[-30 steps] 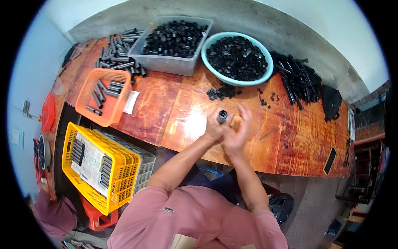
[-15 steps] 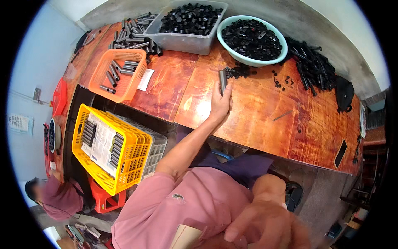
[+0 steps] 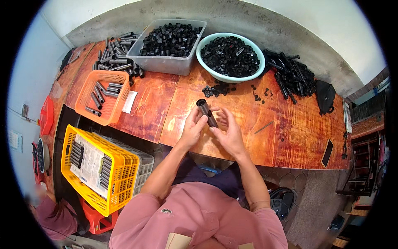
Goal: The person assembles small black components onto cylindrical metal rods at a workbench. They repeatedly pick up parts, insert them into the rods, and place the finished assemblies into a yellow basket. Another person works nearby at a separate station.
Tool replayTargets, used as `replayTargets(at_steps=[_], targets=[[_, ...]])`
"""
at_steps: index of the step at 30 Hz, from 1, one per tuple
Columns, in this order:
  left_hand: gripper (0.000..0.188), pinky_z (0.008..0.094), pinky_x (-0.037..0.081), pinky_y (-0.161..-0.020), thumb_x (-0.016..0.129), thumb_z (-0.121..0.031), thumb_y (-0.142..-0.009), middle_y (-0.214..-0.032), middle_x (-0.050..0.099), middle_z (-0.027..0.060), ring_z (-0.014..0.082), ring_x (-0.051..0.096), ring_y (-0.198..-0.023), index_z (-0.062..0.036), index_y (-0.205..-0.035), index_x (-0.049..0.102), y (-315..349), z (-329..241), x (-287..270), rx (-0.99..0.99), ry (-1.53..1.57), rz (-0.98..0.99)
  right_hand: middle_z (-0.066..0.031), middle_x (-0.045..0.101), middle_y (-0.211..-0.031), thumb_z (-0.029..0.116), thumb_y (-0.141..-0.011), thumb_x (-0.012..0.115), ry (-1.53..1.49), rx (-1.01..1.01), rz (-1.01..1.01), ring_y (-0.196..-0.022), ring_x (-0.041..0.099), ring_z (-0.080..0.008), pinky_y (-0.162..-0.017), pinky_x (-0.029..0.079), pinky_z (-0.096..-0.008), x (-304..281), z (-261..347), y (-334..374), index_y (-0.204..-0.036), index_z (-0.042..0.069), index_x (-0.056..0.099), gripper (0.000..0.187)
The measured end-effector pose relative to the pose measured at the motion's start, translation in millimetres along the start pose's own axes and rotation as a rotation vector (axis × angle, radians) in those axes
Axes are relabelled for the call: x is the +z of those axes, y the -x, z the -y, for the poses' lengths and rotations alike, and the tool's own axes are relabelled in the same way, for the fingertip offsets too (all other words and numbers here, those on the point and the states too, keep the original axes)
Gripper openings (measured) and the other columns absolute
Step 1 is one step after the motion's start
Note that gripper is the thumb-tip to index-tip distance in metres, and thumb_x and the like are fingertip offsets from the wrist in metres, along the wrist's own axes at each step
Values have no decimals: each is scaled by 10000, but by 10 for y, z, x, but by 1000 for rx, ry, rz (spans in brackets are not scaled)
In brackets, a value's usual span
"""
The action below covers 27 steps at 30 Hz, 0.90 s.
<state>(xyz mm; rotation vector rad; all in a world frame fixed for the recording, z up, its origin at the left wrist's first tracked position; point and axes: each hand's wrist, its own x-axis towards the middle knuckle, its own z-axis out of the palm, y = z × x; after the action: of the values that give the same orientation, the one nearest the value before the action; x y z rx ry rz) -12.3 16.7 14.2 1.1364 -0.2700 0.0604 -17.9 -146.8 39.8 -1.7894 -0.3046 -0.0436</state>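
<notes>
A dark grey metal tube is tilted in front of me over the table, its round open end up and toward the far side. An opening shows in its side. My left hand is closed around its left side, thumb along the front. My right hand is at its lower right end, with the thumb against the tube and the fingers loosely curled beside it. Small black parts lie in a loose pile just beyond the tube.
Along the back stand a clear bin and a pale green basin, both full of black parts. More tubes lie in an orange basket and a yellow crate. A thin rod and black phone lie rightward. Another person sits at left.
My right hand has come up from near my body to the tube. My left hand has drawn the tube closer and tilted its open end away. The view has shifted.
</notes>
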Motion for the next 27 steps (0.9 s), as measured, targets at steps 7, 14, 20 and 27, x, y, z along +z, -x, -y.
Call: replayTargets(at_steps=[7,14,20,27], targets=[[356,348,500,-996,506,-99,-1030,-1315,631,133,213,600,-1223,14,-1368,520,-431,-451,-136,263,-619,17,-214,685,-957,134,-888,725,186,-135,-13,-870,690,-368,-772,540,-428,99,-361,-84,-1261,-41,558,444],[254,370,555,-858,634,-129,-936,-1055,731,182,277,717,-973,1,-1146,693,-2204,-1118,-978,329,-1130,-202,-195,668,-878,164,-873,731,425,-318,-170,-770,665,-366,-694,519,-432,-12,-585,-27,-1141,-2,602,340],[388,464,513,-984,622,-65,-832,-1151,686,253,408,640,-1135,-10,-1212,681,-3004,-718,-1564,123,-1563,59,-166,670,-856,231,-878,735,541,-422,-57,-760,668,-339,-691,527,-419,23,-514,-60,-1103,4,598,348],[244,498,531,-899,605,11,-789,-1076,664,223,418,643,-1048,-22,-1014,693,-3211,-445,-1647,137,-1696,2,-160,670,-871,234,-890,725,535,-418,-79,-781,676,-332,-707,538,-418,18,-575,-60,-1141,-6,580,376]])
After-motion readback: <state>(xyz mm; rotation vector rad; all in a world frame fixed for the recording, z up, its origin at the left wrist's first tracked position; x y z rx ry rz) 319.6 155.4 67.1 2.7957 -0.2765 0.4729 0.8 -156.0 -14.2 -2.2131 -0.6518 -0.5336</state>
